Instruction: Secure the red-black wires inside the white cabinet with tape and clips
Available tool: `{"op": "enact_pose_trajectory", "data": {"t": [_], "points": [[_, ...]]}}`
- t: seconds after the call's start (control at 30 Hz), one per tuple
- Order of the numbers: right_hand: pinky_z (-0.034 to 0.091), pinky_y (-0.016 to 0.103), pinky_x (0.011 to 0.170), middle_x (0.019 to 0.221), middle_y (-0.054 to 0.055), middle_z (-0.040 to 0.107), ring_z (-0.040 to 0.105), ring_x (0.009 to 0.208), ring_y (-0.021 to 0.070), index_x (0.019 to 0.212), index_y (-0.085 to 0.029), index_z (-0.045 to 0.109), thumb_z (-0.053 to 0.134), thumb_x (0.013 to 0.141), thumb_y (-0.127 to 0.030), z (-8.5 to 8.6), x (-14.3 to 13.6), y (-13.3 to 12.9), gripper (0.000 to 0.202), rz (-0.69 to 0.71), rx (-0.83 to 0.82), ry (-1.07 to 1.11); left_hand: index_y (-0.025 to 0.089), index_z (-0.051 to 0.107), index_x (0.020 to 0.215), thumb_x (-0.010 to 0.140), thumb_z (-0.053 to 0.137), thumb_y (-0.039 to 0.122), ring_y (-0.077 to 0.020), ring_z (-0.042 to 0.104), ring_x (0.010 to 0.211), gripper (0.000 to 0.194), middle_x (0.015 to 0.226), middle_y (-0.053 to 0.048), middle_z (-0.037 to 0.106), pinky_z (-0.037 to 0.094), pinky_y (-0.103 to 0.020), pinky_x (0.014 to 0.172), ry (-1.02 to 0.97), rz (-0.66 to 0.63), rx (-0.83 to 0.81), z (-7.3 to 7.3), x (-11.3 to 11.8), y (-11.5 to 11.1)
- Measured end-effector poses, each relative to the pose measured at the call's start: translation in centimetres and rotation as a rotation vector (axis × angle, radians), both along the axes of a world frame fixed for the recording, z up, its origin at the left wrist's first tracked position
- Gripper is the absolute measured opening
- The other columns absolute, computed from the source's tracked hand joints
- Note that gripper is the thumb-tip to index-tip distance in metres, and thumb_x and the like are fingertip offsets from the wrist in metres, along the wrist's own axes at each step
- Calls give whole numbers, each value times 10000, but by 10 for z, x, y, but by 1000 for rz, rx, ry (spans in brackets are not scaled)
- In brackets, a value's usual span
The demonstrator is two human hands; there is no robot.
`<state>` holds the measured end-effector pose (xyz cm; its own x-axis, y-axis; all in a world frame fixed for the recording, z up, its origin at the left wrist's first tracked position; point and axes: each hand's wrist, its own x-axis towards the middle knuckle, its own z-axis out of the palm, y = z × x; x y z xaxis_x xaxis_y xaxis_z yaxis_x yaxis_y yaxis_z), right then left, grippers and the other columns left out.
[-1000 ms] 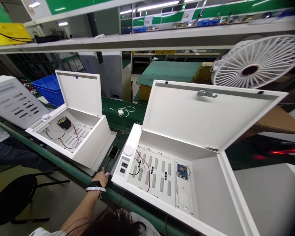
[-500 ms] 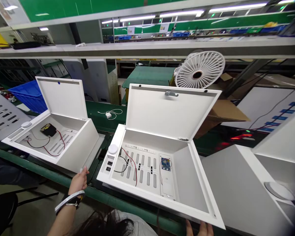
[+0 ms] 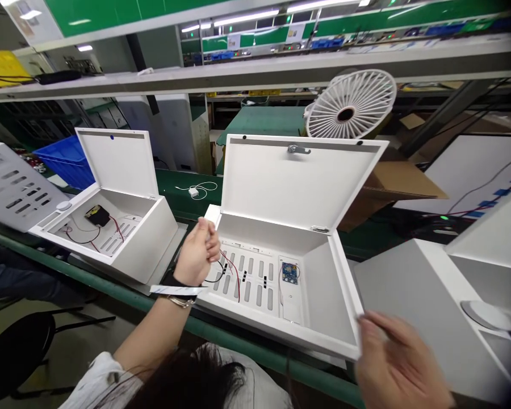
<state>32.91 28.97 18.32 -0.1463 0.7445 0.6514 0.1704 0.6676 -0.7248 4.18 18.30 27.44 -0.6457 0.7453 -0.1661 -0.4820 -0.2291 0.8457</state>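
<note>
Smooth green benchtop runs under a long, pale, flat-edged shelf. Fingers of the left hand are curled in toward the thumb, bunched above the near-left part of a white box; whether they pinch anything I cannot tell. Fingers of the right hand are blurred, thumb and forefinger reaching to the box's right front corner; I cannot tell whether they grip it or only lie close.

That box sits on the bench between the two hands, smooth and sharp-edged, its flat lid tilted up and back, a shiny metal latch near the top. Rounded slots pierce its floor; thin red wire loops over them, beside a small blue circuit board.

Left of it stands a similar, lidded box; right, a plain grey-white one. Behind are a ribbed round fan, brown cardboard, a thin coiled cord and a blue plastic bin.
</note>
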Motion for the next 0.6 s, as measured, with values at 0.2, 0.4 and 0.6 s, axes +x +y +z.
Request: {"op": "enact_pose_trajectory", "data": {"t": [0.2,0.4,0.6], "points": [[542,350,738,995,106,649,630,872,213,1174,-224,599,637,823,-192,64,-74,-39,355,667,191,-327,202,400,755,803,500,682,-49,214,394,493,513,89,230,238,-169,404,-211,-176,44,-12,45,42],[514,282,666,839,69,655,606,759,169,998,-199,632,603,858,-207,55,-90,-51,143,727,55,-348,197,403,762,818,509,656,-58,291,408,475,508,89,257,330,-179,437,-317,-179,-36,-34,63,48],[441,241,557,703,24,590,522,615,126,824,-188,627,609,856,-231,55,-92,-49,57,700,-82,-325,215,473,1040,885,512,500,-55,220,383,327,541,91,278,197,-169,375,-306,-217,-59,-50,67,46]]}}
